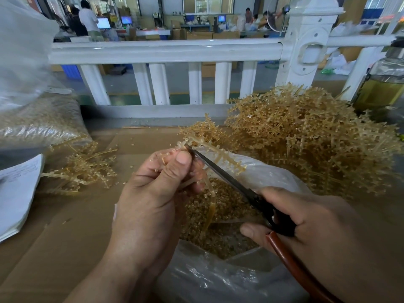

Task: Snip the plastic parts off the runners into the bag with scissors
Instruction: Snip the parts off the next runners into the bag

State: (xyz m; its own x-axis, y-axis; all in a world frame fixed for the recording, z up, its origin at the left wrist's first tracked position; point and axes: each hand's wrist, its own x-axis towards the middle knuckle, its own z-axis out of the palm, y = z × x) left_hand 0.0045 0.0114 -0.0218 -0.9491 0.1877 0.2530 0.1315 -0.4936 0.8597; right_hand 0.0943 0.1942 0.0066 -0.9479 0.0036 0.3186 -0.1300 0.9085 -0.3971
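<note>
My left hand pinches an amber plastic runner between thumb and fingers, holding it over the open clear bag. The bag holds a heap of small snipped amber parts. My right hand grips the black handles of the scissors. The blades look closed or nearly so, and their tip sits against the runner just beside my left thumb.
A big pile of uncut runners lies at the right, a smaller pile of runners at the left. Another filled bag and papers sit far left. A white railing bounds the cardboard-covered bench; a bottle stands far right.
</note>
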